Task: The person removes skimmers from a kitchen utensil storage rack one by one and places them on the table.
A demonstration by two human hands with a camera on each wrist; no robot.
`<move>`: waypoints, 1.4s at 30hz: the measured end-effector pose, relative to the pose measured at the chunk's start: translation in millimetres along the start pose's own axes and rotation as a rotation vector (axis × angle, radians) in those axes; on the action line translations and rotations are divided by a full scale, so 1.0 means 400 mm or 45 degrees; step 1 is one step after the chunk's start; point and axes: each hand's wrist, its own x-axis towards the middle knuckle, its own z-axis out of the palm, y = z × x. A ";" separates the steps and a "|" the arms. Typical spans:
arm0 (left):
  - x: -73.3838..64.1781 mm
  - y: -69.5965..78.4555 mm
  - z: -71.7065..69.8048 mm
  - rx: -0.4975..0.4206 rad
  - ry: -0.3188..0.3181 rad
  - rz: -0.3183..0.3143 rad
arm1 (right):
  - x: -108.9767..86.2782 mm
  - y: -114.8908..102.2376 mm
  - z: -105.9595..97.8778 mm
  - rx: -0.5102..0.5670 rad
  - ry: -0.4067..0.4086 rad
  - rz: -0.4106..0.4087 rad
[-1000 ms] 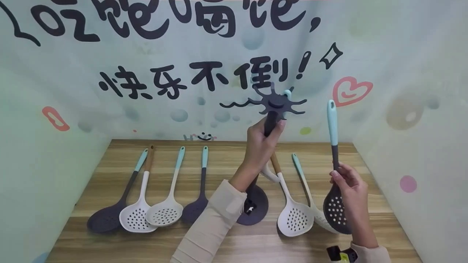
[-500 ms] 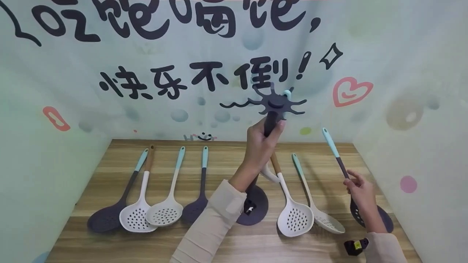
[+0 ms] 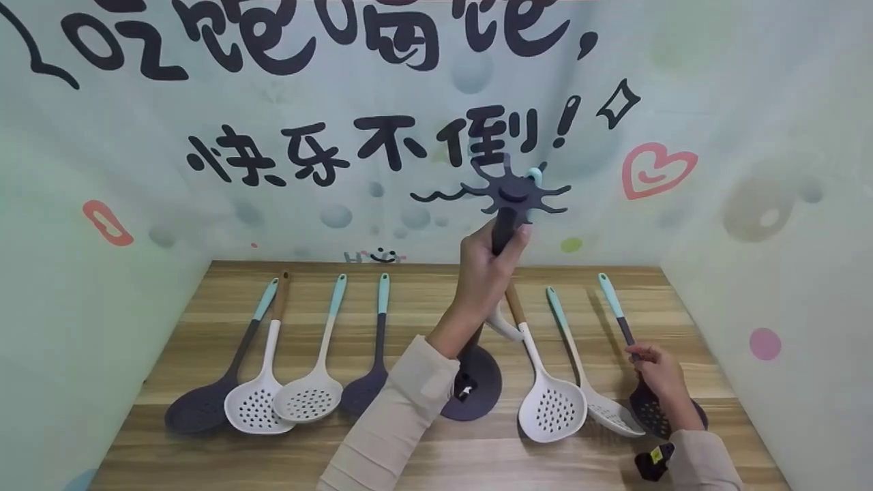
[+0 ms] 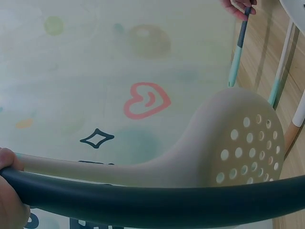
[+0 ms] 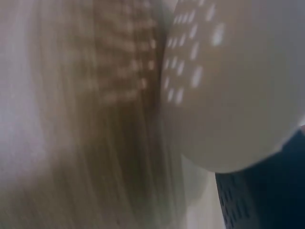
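My left hand [image 3: 481, 276] grips the dark post of a utensil stand [image 3: 513, 191], just below its ring of hooks; the round base [image 3: 483, 389] stands on the table. Against the post hangs a white skimmer [image 4: 243, 143], its mint handle end at a hook. Whether the left fingers also touch its handle, I cannot tell. Farther right, my right hand [image 3: 658, 375] pinches the dark stem of a black skimmer [image 3: 612, 296] with a mint grip. That skimmer lies low over the wooden table, its perforated bowl partly behind the hand. Motion blurs the right wrist view.
Left of the stand lie a dark skimmer [image 3: 198, 408], a white skimmer [image 3: 256, 407], a cream skimmer [image 3: 307, 395] and a dark one [image 3: 361, 392]. To its right are a white skimmer [image 3: 552, 409] and a cream one [image 3: 614, 412]. A printed backdrop [image 3: 307, 225] rises behind the table.
My right hand has brought the black skimmer down from upright to low over the table, first swinging right, then slightly back left. My left hand and the stand have stayed put.
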 end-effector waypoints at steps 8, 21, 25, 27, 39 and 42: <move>0.000 0.002 -0.001 -0.001 0.000 -0.009 | 0.012 0.020 0.015 -0.157 -0.045 -0.019; 0.000 0.005 -0.001 0.018 0.021 -0.017 | 0.015 0.019 0.019 -0.304 -0.069 -0.121; 0.000 0.004 -0.001 0.022 0.024 -0.007 | 0.013 0.007 0.019 -0.299 -0.110 -0.114; 0.000 0.004 -0.002 0.026 0.022 -0.003 | 0.011 -0.004 0.019 -0.310 -0.128 -0.111; 0.002 0.004 -0.002 0.044 0.021 -0.001 | -0.022 -0.149 0.048 -0.273 -0.162 -0.300; 0.002 0.005 -0.001 0.044 0.018 -0.007 | -0.037 -0.193 0.059 -0.247 -0.196 -0.337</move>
